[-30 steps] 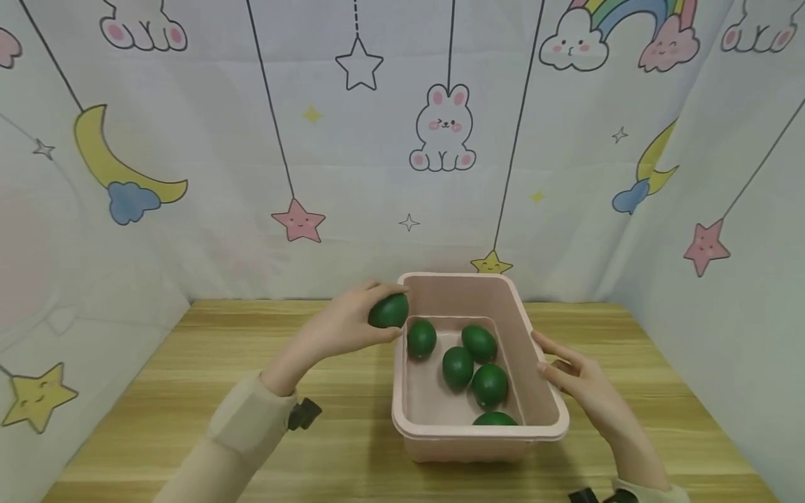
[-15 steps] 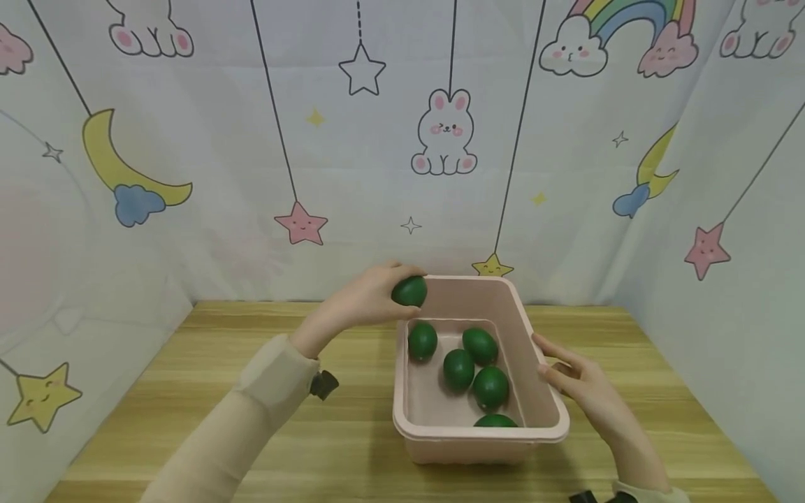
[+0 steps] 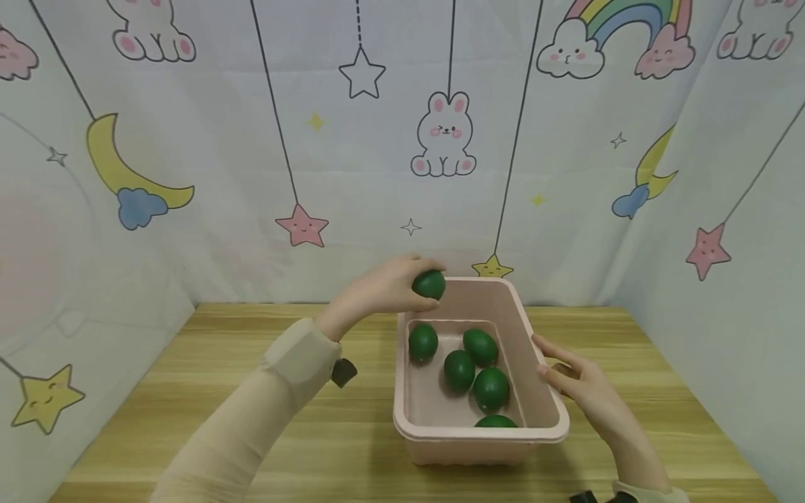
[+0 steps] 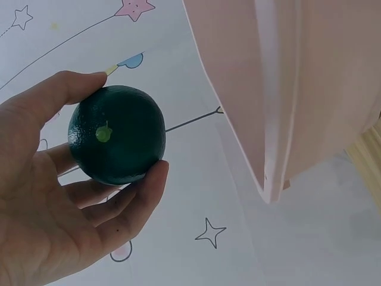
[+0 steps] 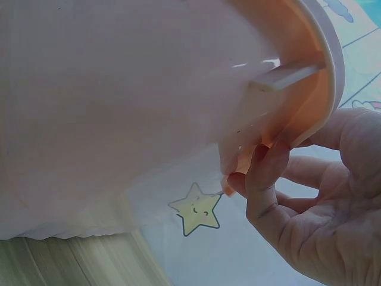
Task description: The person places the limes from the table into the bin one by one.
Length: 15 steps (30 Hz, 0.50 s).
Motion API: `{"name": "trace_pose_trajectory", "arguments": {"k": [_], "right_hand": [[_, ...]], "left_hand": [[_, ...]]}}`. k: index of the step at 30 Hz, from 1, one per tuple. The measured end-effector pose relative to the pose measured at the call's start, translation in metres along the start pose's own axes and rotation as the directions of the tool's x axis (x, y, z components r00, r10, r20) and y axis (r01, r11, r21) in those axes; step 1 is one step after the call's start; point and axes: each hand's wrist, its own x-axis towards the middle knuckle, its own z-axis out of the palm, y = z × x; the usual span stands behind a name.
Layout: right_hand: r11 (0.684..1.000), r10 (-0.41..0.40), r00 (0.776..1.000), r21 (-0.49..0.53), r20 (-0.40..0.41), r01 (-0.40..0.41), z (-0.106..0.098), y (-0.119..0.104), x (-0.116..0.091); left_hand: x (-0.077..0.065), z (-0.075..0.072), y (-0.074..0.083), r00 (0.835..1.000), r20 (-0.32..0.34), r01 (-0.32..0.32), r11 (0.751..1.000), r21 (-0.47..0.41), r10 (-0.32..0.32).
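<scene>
My left hand (image 3: 393, 285) holds a dark green avocado (image 3: 429, 285) over the far left corner of a pink plastic bin (image 3: 480, 434). Thumb and fingers curl round the fruit in the left wrist view, where a pale green stem mark shows on the avocado (image 4: 119, 140). My right hand (image 3: 585, 384) grips the bin's right rim, its fingertips hooked at the edge. From below, the right wrist view shows the right hand (image 5: 321, 196) at the underside of that rim. Several more avocados (image 3: 459, 371) lie on the bin's floor, one partly hidden behind the near wall.
The bin stands on a wood-grain table (image 3: 251, 370). Behind and at both sides hangs a white cloth (image 3: 365, 154) printed with stars, moons and bunnies. Each wrist has a dark camera mount, such as the left mount (image 3: 343, 373).
My left hand has carried the avocado right and away from me, from beside the bin's left rim to over its far left corner. The right hand stays on the rim.
</scene>
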Motion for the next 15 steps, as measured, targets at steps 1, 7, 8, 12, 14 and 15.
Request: {"name": "trace_pose_trajectory", "arguments": {"k": [1,7,8,12,14,15], "right_hand": [[1.000,0.003,1.000,0.000,0.000,-0.003,0.000,0.000,0.000],[1.000,0.005,1.000,-0.002,0.005,-0.005,-0.001,-0.001,-0.001],[1.000,0.000,1.000,-0.002,0.005,0.000,-0.001,0.000,-0.001],[1.000,-0.021,1.000,-0.005,-0.004,0.021,0.000,0.000,-0.001],[1.000,-0.027,1.000,-0.008,-0.008,0.027,0.001,0.000,-0.001],[1.000,-0.029,1.000,-0.008,-0.008,0.029,0.001,0.000,-0.001]], "left_hand": [[0.002,0.000,0.001,1.000,0.002,0.001,1.000,0.000,-0.001],[0.012,-0.001,0.006,1.000,0.027,-0.010,1.000,0.015,0.010],[0.013,-0.001,0.007,0.999,0.034,-0.012,1.000,0.017,0.011],[0.019,0.000,0.011,0.998,0.054,-0.010,1.000,0.020,0.009],[0.022,0.000,0.012,0.998,0.061,-0.010,1.000,0.019,0.009],[0.024,0.000,0.012,0.998,0.063,-0.008,1.000,0.019,0.007]]}}
